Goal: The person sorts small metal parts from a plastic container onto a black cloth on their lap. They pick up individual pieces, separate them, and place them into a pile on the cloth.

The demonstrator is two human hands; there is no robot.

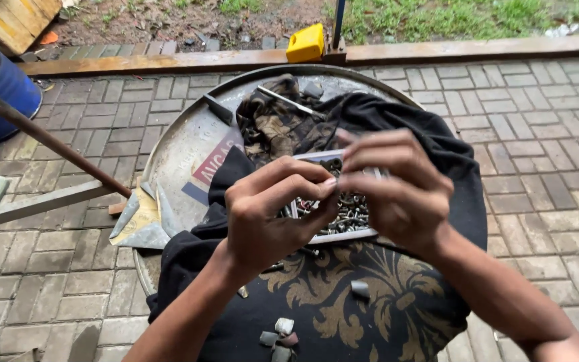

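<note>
A paved floor (537, 134) is seen across the frame; a round metal drum top (182, 144) is set at centre, draped with a black cloth (343, 315) printed in gold; a camouflage rag (273, 124) is bunched at upper centre; a rusty bar (48, 141) is slanted at left; a yellow can (305, 43) is stood at top centre. A white tray (340, 214) of bolts is placed at centre, under the hands. The left hand (269, 214) and right hand (393, 184) are brought together above it, fingertips pinched closed on something too small to tell.
</note>
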